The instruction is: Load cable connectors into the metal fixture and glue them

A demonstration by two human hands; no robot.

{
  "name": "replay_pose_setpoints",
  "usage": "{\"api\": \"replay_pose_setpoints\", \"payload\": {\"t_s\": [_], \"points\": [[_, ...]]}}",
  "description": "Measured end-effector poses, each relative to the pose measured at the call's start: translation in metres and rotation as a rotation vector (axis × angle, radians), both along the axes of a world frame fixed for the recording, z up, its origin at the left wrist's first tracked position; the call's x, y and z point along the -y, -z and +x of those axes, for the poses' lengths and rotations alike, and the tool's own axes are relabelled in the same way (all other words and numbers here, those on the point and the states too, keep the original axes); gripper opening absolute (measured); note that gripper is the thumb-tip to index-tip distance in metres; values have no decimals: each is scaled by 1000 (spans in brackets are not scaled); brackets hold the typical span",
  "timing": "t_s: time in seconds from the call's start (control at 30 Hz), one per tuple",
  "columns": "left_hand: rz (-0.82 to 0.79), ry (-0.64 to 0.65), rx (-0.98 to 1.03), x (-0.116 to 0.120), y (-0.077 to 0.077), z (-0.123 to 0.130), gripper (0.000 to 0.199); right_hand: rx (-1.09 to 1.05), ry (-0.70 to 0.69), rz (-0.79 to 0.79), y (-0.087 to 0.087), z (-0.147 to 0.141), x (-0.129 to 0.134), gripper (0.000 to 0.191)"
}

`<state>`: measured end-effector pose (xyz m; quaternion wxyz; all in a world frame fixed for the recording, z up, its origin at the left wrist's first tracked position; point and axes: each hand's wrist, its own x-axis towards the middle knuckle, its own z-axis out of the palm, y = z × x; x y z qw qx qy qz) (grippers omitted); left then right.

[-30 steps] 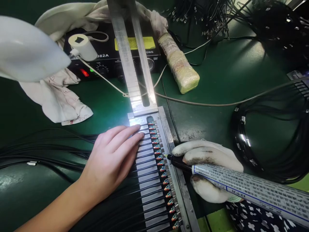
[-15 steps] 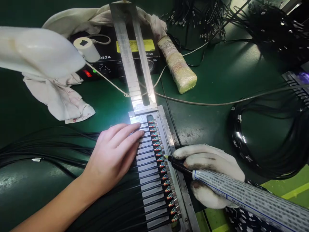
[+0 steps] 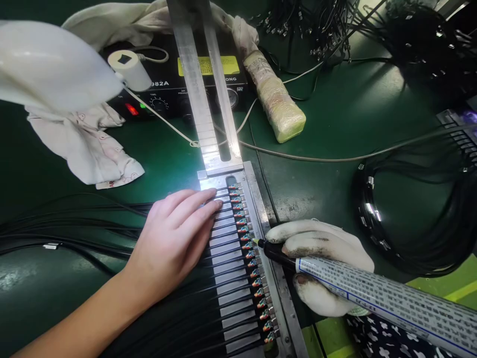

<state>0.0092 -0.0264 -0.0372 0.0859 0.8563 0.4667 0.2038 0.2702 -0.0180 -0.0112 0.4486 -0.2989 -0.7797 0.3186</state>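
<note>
Head view, as received at my remote station. My bare left hand [image 3: 175, 238] lies across the upper black cables [image 3: 238, 301], fingers extended side by side; the thumb is hidden, so I cannot tell whether they grip. The cables run side by side over a metal fixture [image 3: 258, 196] on the green desk [image 3: 328, 129], ending in a row of connectors [image 3: 257, 283] with exposed coloured wires. My gloved right hand [image 3: 331, 248] has its fingers closed around a printed pen-shaped tool [image 3: 376, 283], its tip at the row's middle; contact is unclear. Beyond the fixture stands a black control box [image 3: 164, 94].
</note>
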Motion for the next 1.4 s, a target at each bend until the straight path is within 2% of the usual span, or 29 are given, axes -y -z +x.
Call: {"api": "replay_pose_setpoints", "payload": {"t_s": [0.37,1.2,1.4], "points": [[2,3,2,0,-2,-2,40,4,26,-19,-2,0,2,20],[-8,0,5,-1,-2,-1,40,36,-20,-17,0,1,-4,20],[0,-1,0,0,-1,-1,39,30,17,-28,-5,5,3,14]]}}
